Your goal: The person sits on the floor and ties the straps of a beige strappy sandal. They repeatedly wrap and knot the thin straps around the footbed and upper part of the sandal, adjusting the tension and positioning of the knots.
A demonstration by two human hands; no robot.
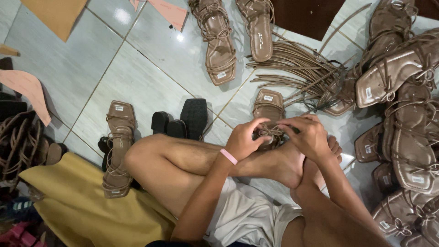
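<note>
Your left hand (pixel 242 139) and right hand (pixel 308 136) meet over a tan strappy sandal (pixel 269 110) lying on the tiled floor (pixel 137 77) just past your crossed feet. Both grips are narrow, fingertips pinching the sandal's thin laces (pixel 270 132) where they knot across the front. A pink wristband (pixel 228 156) sits on your left wrist. A bundle of loose tan straps (pixel 297 68) lies beyond the sandal, a heap of finished sandals (pixel 407 119) is piled at your right, and black heel blocks (pixel 183 121) stand near your left knee, beside another sandal (pixel 119 146).
</note>
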